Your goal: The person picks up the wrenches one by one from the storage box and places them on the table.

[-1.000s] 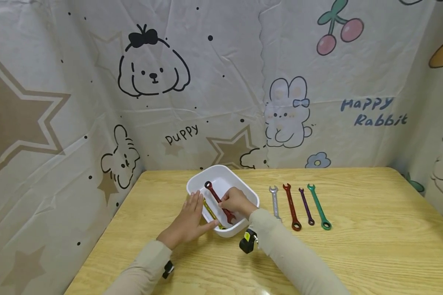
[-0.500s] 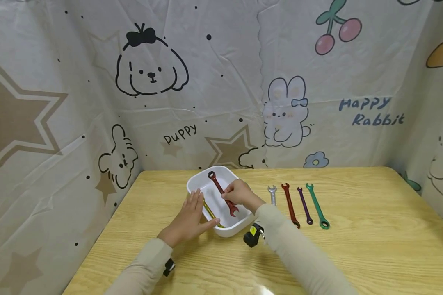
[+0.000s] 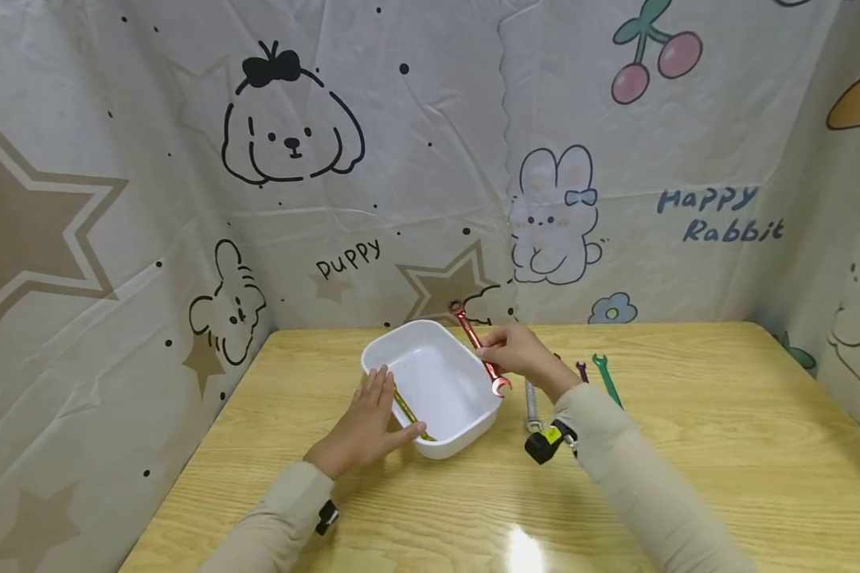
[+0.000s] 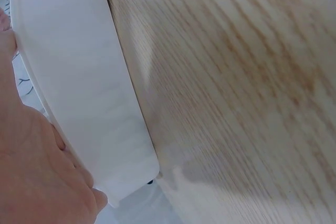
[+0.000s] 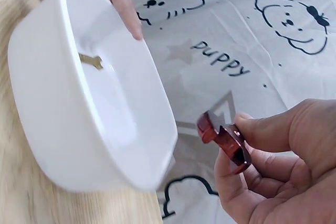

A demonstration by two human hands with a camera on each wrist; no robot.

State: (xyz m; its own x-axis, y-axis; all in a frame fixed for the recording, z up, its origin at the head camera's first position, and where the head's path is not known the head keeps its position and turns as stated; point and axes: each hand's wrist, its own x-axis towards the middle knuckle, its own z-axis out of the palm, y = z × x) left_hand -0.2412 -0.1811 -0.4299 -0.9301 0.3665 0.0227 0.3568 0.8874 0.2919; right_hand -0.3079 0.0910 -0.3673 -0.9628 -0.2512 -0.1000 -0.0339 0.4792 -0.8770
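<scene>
My right hand (image 3: 519, 350) pinches a red combination wrench (image 3: 476, 342) between thumb and fingers, above the right rim of a white plastic tub (image 3: 437, 454). The wrench is tilted, its ring end up to the left and its open end down to the right. In the right wrist view the red wrench (image 5: 226, 142) appears end-on, apart from the tub. My left hand (image 3: 361, 426) rests on the tub's left rim with straight fingers, the thumb at the near side. Inside the tub lies a yellow wrench (image 3: 410, 414), partly hidden by the left hand.
Right of the tub, a silver wrench (image 3: 532, 406), a purple wrench (image 3: 582, 371) and a green wrench (image 3: 607, 380) lie on the wooden table (image 3: 724, 446). My right arm covers parts of them and nearly all of another red wrench. A printed cloth (image 3: 430, 199) hangs behind.
My right hand has lifted the red wrench out of the tub and carried it up and to the right. The left hand stays on the rim and the yellow wrench has not moved.
</scene>
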